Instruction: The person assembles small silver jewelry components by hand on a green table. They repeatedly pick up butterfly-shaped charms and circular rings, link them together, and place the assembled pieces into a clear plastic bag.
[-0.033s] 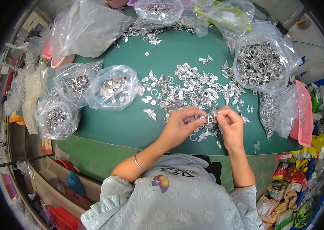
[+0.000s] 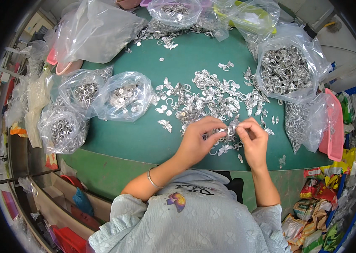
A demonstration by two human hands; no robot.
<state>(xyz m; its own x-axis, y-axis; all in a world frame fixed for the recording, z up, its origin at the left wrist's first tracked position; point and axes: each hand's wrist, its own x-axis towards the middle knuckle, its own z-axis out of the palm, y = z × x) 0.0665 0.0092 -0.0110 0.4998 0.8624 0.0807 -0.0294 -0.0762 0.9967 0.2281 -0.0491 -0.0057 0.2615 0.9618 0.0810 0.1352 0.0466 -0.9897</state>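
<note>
Over the near side of a loose pile of silver metal pieces [image 2: 216, 95], my left hand [image 2: 199, 141] pinches a small silver ring-shaped piece [image 2: 230, 131] between thumb and fingers. My right hand [image 2: 254, 141] is closed at the right side of the same piece, its thumb and fingertips pressed together on it. Fingers hide part of the piece, so its exact shape cannot be made out. The pile mixes open rings, leaf or wing shapes and flower shapes. A winged piece [image 2: 165, 125] lies apart, to the left.
On the green table [image 2: 140, 137] stand clear bags of small silver parts: one with flat discs [image 2: 123, 95] and one with rings [image 2: 62, 130] at left, a larger one [image 2: 285, 69] at right. A pink tray [image 2: 334, 126] stands at the right edge. Colourful packets [image 2: 308, 211] lie below right.
My right hand's fingers have shifted very slightly at the silver piece. Both hands otherwise stay in place, and the pile and bags are unchanged.
</note>
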